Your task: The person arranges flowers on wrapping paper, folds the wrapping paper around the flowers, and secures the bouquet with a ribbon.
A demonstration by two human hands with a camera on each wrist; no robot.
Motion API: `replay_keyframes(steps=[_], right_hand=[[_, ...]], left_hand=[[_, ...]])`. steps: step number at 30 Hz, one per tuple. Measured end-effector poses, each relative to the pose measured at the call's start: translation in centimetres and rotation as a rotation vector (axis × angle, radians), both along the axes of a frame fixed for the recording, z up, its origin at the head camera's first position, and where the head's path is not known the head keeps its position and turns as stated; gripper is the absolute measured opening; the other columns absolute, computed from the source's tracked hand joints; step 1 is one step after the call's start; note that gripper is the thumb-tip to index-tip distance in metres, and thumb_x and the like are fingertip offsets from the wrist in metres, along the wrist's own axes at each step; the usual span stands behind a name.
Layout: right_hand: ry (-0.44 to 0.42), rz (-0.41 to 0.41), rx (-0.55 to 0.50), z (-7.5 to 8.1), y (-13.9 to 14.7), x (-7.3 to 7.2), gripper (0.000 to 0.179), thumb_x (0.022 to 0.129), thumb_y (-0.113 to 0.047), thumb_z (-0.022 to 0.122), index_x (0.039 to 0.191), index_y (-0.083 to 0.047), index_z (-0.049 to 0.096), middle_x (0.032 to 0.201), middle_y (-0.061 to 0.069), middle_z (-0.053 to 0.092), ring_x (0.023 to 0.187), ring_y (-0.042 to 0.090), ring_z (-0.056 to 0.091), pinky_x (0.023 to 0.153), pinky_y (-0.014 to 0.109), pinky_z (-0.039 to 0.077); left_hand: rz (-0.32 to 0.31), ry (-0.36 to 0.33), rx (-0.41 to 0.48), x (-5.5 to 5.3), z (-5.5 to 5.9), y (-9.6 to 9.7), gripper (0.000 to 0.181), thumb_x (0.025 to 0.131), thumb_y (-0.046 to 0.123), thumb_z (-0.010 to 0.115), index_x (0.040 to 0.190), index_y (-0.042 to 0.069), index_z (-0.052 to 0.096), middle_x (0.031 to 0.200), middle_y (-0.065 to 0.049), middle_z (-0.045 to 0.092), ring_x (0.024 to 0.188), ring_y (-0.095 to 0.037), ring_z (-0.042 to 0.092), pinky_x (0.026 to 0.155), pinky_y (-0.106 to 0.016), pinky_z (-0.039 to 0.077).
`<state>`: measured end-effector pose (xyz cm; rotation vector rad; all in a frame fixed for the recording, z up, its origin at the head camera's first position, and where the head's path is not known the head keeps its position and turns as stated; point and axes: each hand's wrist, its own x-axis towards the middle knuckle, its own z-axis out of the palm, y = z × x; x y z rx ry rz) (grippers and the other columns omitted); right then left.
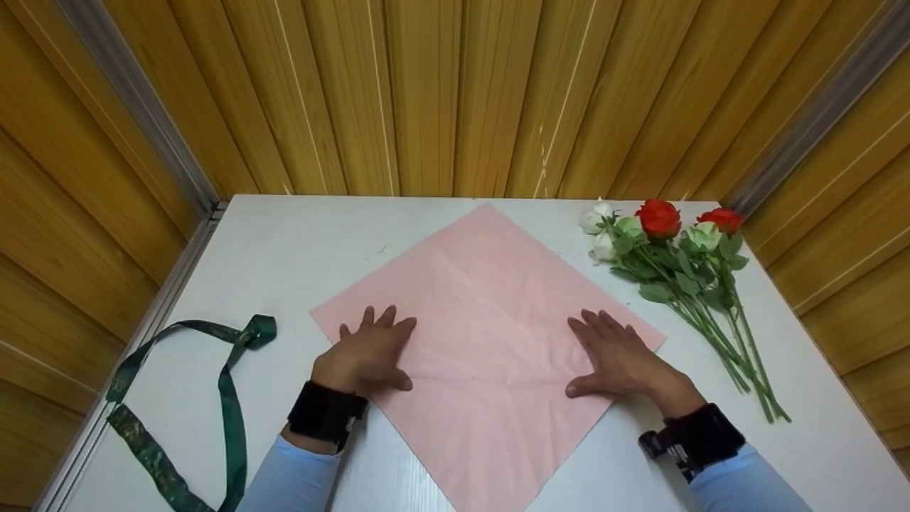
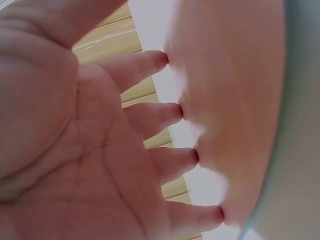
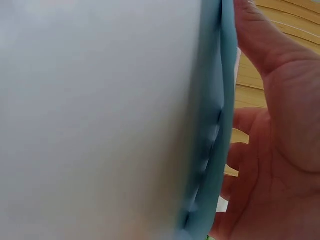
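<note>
Resting on pink sheet [image 1: 490,341], left hand [image 1: 366,355] and right hand [image 1: 617,359] placed apart, fingers [image 2: 155,119] spread, long-stemmed roses [image 1: 679,270] laid at right, green ribbon [image 1: 232,405] at left.

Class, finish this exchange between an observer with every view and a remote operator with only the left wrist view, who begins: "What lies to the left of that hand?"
Observer: A green ribbon lies to the left of the left hand.
Operator: And where is the right hand?
Observer: Over the right part of the pink sheet.
Operator: Is there anything to the right of it?
Observer: Yes, long-stemmed red, white and pale green flowers lie there on the white table.
</note>
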<state>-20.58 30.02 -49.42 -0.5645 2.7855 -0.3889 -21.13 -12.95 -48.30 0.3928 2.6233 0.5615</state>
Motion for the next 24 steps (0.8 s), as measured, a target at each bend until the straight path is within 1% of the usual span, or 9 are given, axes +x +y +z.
replay_keyframes(steps=[10,15,24], right_hand=[[-0.002,-0.001,-0.025,-0.18,0.21,-0.02,0.122,0.077,-0.067,0.084,0.163,0.001,0.032,0.17,0.032,0.023,0.156,0.057,0.017,0.118,0.079,0.018],[-0.01,-0.009,-0.016,-0.34,0.39,-0.18,0.122,0.077,-0.067,0.084,0.164,0.0,0.031,0.171,0.03,0.021,0.157,0.056,0.015,0.119,0.078,0.016],[0.006,-0.001,-0.025,-0.38,0.39,-0.24,0.122,0.076,-0.065,0.085,0.163,0.002,0.032,0.17,0.032,0.023,0.156,0.057,0.016,0.119,0.078,0.018]], left_hand=[[-0.018,0.027,0.002,0.12,-0.11,-0.37,0.106,0.079,0.035,0.094,0.166,0.018,0.035,0.175,-0.021,0.019,0.16,-0.052,0.007,0.112,-0.088,0.008],[-0.017,0.034,-0.001,0.11,-0.11,-0.28,0.105,0.08,0.036,0.093,0.166,0.019,0.036,0.175,-0.02,0.02,0.161,-0.051,0.007,0.112,-0.088,0.008],[-0.011,0.042,-0.012,0.06,-0.03,-0.16,0.105,0.08,0.036,0.093,0.166,0.018,0.035,0.175,-0.02,0.019,0.161,-0.05,0.007,0.112,-0.088,0.007]])
